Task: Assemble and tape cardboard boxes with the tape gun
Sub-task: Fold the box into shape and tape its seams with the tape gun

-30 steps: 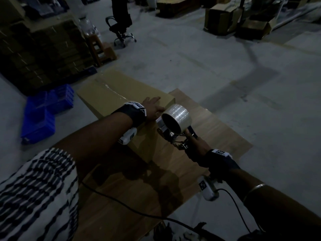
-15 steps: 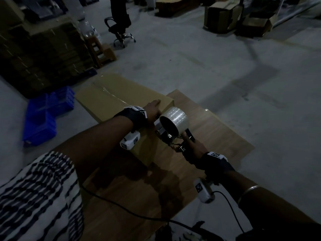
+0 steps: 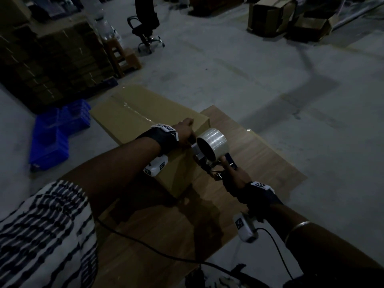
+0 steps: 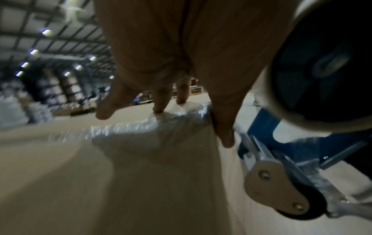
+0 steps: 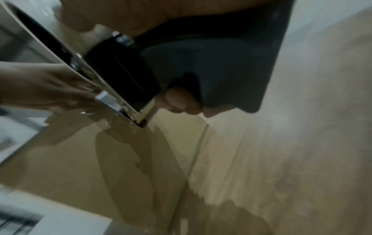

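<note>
A long brown cardboard box lies on a flat cardboard sheet on the floor, with clear tape along its top seam. My left hand rests on the box's near end, fingers straight and pressing the tape over the corner. My right hand grips the handle of the tape gun, whose clear tape roll sits just right of the left hand. The gun's head meets the box's end face.
Blue plastic crates sit on the floor left of the box. Stacked flat cartons rise behind them. An office chair and open boxes stand farther back. A black cable crosses the cardboard sheet near me.
Both hands and the tape gun have come slightly toward me and down the box's end. The left hand stays on the box's corner.
</note>
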A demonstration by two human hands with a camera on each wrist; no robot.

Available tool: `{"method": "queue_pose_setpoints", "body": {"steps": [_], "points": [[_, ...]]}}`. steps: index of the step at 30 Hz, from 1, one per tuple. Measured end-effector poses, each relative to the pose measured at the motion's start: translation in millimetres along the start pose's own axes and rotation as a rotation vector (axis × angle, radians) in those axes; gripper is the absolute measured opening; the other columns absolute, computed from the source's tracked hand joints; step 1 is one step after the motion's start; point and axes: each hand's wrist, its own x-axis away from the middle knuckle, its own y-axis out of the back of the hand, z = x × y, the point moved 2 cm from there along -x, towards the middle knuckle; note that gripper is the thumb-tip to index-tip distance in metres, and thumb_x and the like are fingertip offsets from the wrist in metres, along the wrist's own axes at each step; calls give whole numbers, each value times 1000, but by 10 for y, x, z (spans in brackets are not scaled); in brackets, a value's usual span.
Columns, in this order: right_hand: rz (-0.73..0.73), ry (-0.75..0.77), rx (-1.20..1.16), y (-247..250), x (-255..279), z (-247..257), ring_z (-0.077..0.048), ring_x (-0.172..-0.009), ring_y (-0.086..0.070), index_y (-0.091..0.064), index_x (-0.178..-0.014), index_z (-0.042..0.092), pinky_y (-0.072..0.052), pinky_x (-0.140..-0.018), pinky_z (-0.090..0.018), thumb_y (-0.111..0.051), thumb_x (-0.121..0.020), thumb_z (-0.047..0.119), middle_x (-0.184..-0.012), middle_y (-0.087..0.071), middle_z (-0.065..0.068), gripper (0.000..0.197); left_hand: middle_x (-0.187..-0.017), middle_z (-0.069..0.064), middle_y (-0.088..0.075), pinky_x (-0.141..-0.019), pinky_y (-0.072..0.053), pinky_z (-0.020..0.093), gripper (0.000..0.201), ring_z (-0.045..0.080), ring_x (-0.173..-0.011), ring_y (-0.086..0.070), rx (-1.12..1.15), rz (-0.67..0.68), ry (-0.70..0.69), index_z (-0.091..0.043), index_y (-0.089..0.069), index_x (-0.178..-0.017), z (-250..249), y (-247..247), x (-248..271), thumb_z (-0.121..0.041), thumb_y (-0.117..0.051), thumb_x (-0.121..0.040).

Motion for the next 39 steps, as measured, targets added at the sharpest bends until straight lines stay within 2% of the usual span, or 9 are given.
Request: {"method": "queue_pose_setpoints", "body": {"steps": [4, 8, 10, 12, 18, 22, 26, 32, 39], "points": [[-25, -57, 6, 143, 58, -80, -15, -40, -40, -61, -65, 16, -33, -47, -27, -48, -52, 104, -52, -49, 0, 90, -139, 17, -27, -85, -53, 43, 17, 40, -84, -56, -154, 104, -90, -31, -75, -95, -88, 135, 34, -23, -72, -80], [-28, -54, -34, 226, 49, -73, -16, -40, -36, -61, -68, 13, -31, -47, -27, -47, -54, 104, -51, -46, 0, 94, -127, 12, -28, -70, -58, 43, 17, 34, -66, -56, -330, 112, -98, -38, -70, -91, -134, 215, 32, -29, -74, -78], [-24, -66, -50, 263, 47, -69, -17, -41, -35, -65, -78, 11, -30, -48, -28, -46, -55, 105, -51, -45, -1, 99, -129, 13, -25, -70, -58, 43, 36, 36, -71, -57, -365, 106, -76, -47, -61, -110, -177, 237, 47, -30, -72, -80], [-23, -71, -61, 307, 61, -57, -17, -42, -34, -66, -83, 11, -29, -49, -28, -46, -54, 105, -52, -44, -1, 100, -136, 13, -18, -73, -57, 44, 75, 40, -82, -58, -373, 93, -49, -55, -33, -137, -177, 203, -1, -26, -72, -79], [-20, -41, -143, 421, 104, 8, -17, -44, -31, -62, -87, 11, -27, -47, -27, -52, -53, 103, -54, -41, -1, 99, -143, 16, -16, -75, -53, 45, 119, 47, -100, -53, -310, 26, -28, -56, 12, -143, -250, 186, 26, -18, -78, -76], [2, -25, -155, 499, 118, 68, -16, -45, -27, -63, -86, 12, -25, -47, -27, -50, -57, 102, -55, -38, -1, 96, -142, 17, -21, -89, -47, 54, 125, 49, -112, -45, -204, -46, 89, -31, 22, -149, -279, 159, 101, -38, -79, -77], [25, -18, -181, 570, 101, 103, -16, -45, -24, -58, -91, 15, -22, -48, -28, -50, -57, 103, -54, -34, -1, 94, -158, 18, 2, -112, -25, 58, 114, 44, -143, -11, -79, -19, 268, -4, 17, -150, -269, 35, 182, -40, -70, -86], [31, 12, -204, 662, 114, 233, -14, -41, -25, -47, -53, 18, -23, -48, -26, -53, -46, 104, -50, -34, 0, 87, -160, 17, 10, -116, -13, 56, 76, 36, -148, 6, 264, -89, 555, -3, 9, -152, -293, -239, 285, -32, -41, -102], [175, 23, -286, 654, 149, 418, -14, -42, -14, -51, -54, 19, -13, -48, -31, -56, -49, 102, -52, -24, 1, 83, -160, 20, 9, -119, -9, 48, 88, 36, -148, 5, 275, -122, 475, 2, 8, -151, -258, -320, 395, -44, -45, -97]]}}
